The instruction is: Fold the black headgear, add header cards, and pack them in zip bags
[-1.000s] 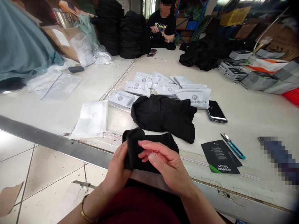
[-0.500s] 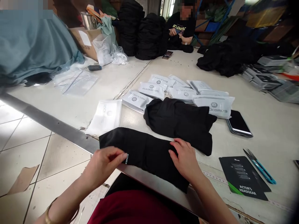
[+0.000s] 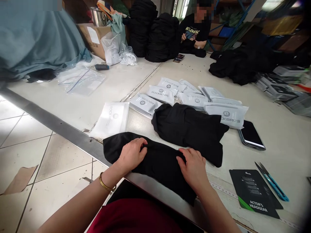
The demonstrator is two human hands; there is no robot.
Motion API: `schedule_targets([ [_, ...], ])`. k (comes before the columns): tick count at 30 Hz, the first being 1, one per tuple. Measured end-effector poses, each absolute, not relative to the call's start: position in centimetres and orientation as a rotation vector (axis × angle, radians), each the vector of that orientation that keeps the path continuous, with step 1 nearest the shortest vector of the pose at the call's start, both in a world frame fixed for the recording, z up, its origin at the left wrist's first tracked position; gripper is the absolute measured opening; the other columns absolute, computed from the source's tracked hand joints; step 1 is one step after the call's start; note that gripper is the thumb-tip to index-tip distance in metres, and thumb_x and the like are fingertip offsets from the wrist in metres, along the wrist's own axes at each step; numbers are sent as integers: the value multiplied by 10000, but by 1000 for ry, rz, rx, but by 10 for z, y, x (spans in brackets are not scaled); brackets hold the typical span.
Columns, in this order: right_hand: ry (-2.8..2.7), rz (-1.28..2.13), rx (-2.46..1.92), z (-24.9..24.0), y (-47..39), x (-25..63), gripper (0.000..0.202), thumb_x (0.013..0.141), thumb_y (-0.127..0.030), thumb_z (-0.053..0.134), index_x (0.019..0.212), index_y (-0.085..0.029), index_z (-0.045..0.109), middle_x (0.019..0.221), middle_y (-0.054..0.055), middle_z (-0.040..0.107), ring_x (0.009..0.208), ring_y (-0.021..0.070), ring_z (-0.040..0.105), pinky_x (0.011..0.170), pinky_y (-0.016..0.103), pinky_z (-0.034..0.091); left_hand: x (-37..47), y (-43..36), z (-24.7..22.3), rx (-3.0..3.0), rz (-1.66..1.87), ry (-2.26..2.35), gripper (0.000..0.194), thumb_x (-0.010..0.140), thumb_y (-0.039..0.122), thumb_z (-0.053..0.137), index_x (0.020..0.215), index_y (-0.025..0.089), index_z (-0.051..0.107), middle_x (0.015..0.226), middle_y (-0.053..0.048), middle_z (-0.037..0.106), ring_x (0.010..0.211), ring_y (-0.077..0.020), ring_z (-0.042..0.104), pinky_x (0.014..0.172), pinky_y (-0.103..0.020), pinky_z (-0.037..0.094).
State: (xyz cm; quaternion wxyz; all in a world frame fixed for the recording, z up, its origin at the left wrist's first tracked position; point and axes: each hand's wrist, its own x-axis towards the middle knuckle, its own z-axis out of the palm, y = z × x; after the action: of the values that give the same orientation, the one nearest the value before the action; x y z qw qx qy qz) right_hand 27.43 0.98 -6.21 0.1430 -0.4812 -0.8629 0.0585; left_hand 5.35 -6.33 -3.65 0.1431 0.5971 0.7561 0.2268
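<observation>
A flat piece of black fabric headgear (image 3: 157,168) lies across the table's front edge, its lower part over the metal edging. My left hand (image 3: 132,153) is closed on its upper middle, thumb close to the bent fingers. My right hand (image 3: 194,165) grips the right part near the upper edge, its fingers curled against the cloth. The fingertips of both hands are partly lost against the black. Just beyond lies a second, crumpled black fabric piece (image 3: 188,126). The white print seen earlier on the near cloth is hidden behind my left wrist.
White ROCKBROS packets (image 3: 161,94) lie beyond the cloth, beside a stack of white bags (image 3: 111,118). At right are a phone (image 3: 252,136), a dark headgear card (image 3: 252,192) and blue-handled snips (image 3: 273,183). A co-worker (image 3: 195,32) sits at the far side near black fabric stacks (image 3: 162,38).
My left hand has moved right and slightly up, from the white print to the middle of the cloth. My right hand stays nearly in place. The view has shifted slightly.
</observation>
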Motion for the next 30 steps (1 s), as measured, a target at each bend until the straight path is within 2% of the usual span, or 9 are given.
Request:
schedule_targets([
  [2,-2447,139,-1286,-57,6,278,186,834,-228,476,932,-193,630,910,92,586,872,271,518,756,452,410,48,-76,-36,1784,790,2144,116,815,173,485,874,217,574,823,-4,616,770,-155,584,687,-269,466],
  [6,-2423,168,-965,-30,-18,294,92,795,-200,508,769,-207,596,1172,124,538,1120,324,458,907,511,359,47,-124,-34,1886,1094,2010,90,805,141,505,848,205,550,793,-21,601,752,-153,571,705,-277,470],
  [10,-2735,605,-629,-1,-40,305,84,789,-198,552,733,-254,578,962,54,656,874,234,596,746,396,464,50,-172,-29,1608,933,2011,81,792,261,566,846,206,542,782,-33,590,698,-169,551,627,-281,460],
  [12,-2863,900,-569,6,-45,302,105,818,-231,546,729,-263,592,869,26,671,750,188,613,652,335,482,52,-185,-28,1365,807,1958,204,796,402,556,809,198,564,728,-25,589,645,-165,535,572,-266,437],
  [16,-2865,1293,-633,5,-45,292,102,835,-368,557,851,-298,628,834,-6,672,740,171,621,693,313,501,53,-187,-30,905,754,1816,510,849,578,358,691,165,612,609,-28,595,586,-165,548,553,-259,421],
  [20,-2647,1070,-887,-11,-40,279,264,858,-374,517,1092,-272,579,1004,40,648,875,196,608,737,318,511,54,-175,-22,843,661,1917,544,845,597,365,612,164,597,495,-4,539,487,-141,507,495,-245,386],
  [23,-2577,832,-888,-27,-30,260,281,861,-343,513,1113,-235,575,1080,65,613,995,219,562,852,360,476,55,-156,-10,1208,769,2097,437,843,530,450,616,179,580,544,0,545,527,-139,504,512,-246,383],
  [27,-2474,680,-909,-45,-5,220,237,888,-244,442,1065,-212,596,1042,81,610,986,232,532,863,392,437,58,-112,-13,1670,851,2249,241,834,369,538,980,199,626,921,-55,641,882,-220,567,799,-328,435],
  [30,-2486,732,-890,-55,15,193,188,857,-213,472,955,-214,633,1001,83,615,942,250,516,818,409,411,60,-82,-29,1705,671,2283,274,815,300,551,1048,172,620,958,-98,625,910,-268,555,829,-404,423],
])
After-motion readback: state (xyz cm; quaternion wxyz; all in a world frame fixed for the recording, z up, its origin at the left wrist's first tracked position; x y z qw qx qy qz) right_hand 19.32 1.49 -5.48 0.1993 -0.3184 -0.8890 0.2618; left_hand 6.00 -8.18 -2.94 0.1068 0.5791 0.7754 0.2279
